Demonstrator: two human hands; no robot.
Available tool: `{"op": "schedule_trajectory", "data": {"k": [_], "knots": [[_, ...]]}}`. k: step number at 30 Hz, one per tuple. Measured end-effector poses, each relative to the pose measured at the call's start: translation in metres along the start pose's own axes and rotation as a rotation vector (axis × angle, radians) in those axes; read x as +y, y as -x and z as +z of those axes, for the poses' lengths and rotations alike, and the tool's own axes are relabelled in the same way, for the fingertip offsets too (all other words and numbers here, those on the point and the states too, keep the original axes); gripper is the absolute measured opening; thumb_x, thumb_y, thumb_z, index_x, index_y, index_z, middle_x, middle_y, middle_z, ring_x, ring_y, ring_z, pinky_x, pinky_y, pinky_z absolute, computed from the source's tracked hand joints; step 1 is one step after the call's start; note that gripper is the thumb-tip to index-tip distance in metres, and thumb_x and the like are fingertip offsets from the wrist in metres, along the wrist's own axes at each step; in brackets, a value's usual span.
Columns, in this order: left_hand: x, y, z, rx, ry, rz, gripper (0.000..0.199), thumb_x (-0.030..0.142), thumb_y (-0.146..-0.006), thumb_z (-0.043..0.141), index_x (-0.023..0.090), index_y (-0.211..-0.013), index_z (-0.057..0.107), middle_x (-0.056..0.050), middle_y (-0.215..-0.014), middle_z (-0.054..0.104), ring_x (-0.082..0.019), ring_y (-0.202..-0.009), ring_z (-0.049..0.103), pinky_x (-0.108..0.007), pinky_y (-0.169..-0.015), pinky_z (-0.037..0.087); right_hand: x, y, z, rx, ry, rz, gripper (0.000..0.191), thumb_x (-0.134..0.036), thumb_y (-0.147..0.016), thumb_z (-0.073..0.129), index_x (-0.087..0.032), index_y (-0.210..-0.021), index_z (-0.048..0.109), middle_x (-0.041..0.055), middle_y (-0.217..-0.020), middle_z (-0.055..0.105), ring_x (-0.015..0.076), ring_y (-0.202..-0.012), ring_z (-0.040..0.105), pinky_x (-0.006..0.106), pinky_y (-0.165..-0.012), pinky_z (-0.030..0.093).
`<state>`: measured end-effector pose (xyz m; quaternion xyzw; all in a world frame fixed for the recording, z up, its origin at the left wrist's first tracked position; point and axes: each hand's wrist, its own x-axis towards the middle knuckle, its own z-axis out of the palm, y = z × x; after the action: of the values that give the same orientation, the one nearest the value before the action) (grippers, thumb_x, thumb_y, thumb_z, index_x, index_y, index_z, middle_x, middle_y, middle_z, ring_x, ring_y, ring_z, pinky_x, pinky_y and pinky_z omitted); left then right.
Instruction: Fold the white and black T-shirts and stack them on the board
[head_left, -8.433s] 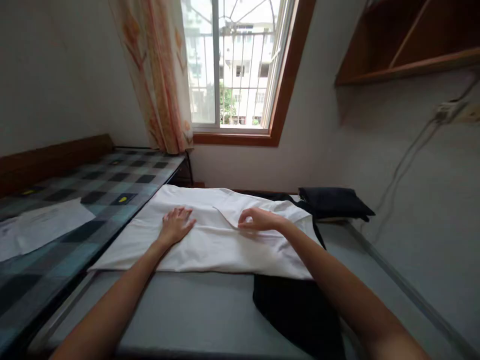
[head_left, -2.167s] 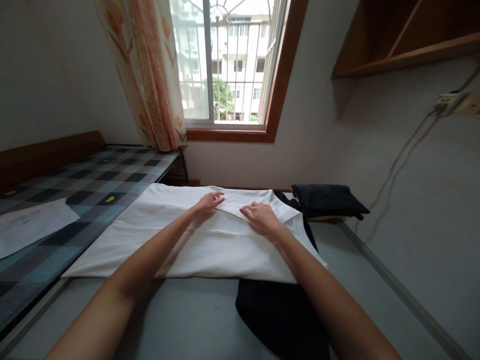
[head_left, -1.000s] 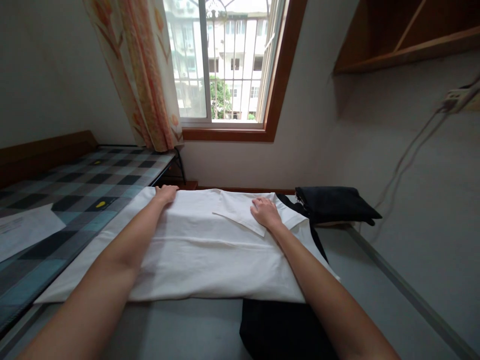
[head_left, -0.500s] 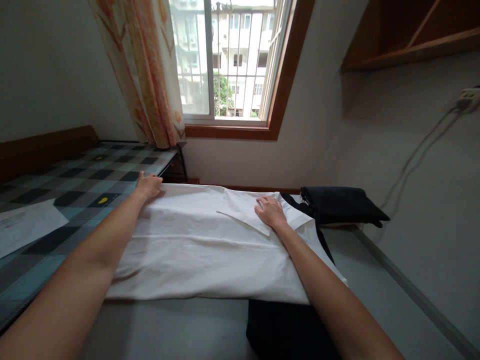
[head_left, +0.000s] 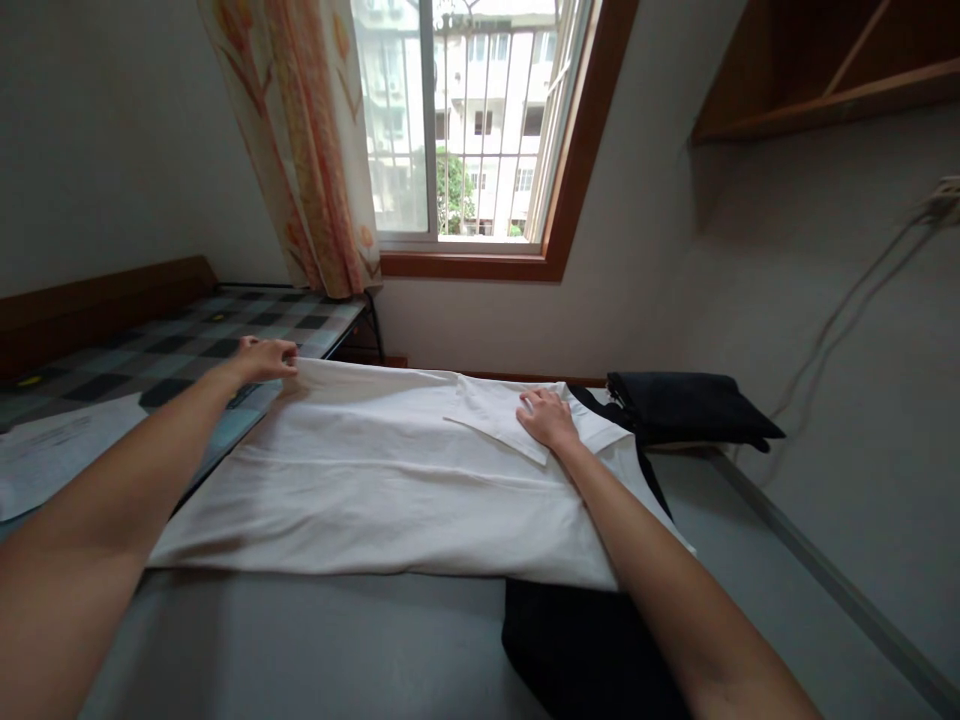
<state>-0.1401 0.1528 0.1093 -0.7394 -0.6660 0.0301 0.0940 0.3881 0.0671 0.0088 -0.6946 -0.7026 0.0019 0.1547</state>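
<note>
A white garment that looks like a shirt [head_left: 360,500] lies spread across a grey surface, its length running left to right. My left hand [head_left: 268,358] is closed on its far left corner, which is lifted and pulled taut. Toward the right end, my right hand [head_left: 549,418] rests on a flap of the white cloth with fingers spread, pressing it down. Black fabric [head_left: 581,640] sticks out from under the near edge, and a black strip shows at the right end, by the neck area.
A folded black cloth item [head_left: 690,405] lies at the back right by the wall. On the left is a checkered bed surface [head_left: 292,312] with a paper sheet [head_left: 67,445]. The grey surface [head_left: 322,640] extends in front. A curtain [head_left: 315,150] hangs beside the window.
My left hand has moved left and slightly up, drawing the shirt's far left corner with it. The near left edge has spread further left. My right hand stays on the flap.
</note>
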Motion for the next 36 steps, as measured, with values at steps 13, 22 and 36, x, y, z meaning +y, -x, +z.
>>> {"op": "schedule_trajectory", "data": {"k": [13,22,36], "knots": [[-0.024,0.018,-0.035,0.081,0.271,0.048,0.016,0.028,-0.075,0.062,0.016,-0.085,0.063,0.001,-0.078,0.069,-0.013,-0.074,0.060,-0.020,-0.068,0.042,0.000,-0.001,0.001,0.003,0.001,0.000,0.040,-0.038,-0.087,0.046,-0.023,-0.120,0.062,0.0097,-0.128,0.056,0.0281,-0.119,0.047,0.043,-0.098,0.035],[-0.009,0.041,-0.040,0.041,0.118,-0.101,0.025,0.025,-0.082,0.055,0.019,-0.104,0.066,-0.003,-0.097,0.073,-0.016,-0.086,0.065,-0.021,-0.063,0.040,0.010,-0.019,-0.012,0.067,0.142,-0.014,0.036,-0.035,-0.093,0.041,-0.025,-0.117,0.065,0.0096,-0.128,0.058,0.0275,-0.116,0.047,0.042,-0.097,0.033],[-0.009,0.046,-0.024,0.134,0.164,-0.170,0.032,0.038,-0.079,0.056,0.022,-0.103,0.069,-0.003,-0.098,0.072,-0.017,-0.080,0.062,-0.025,-0.072,0.044,0.036,-0.047,-0.030,0.052,0.263,0.015,0.029,-0.023,-0.089,0.046,-0.023,-0.097,0.074,0.0110,-0.114,0.065,0.0289,-0.106,0.049,0.042,-0.088,0.035]]}}
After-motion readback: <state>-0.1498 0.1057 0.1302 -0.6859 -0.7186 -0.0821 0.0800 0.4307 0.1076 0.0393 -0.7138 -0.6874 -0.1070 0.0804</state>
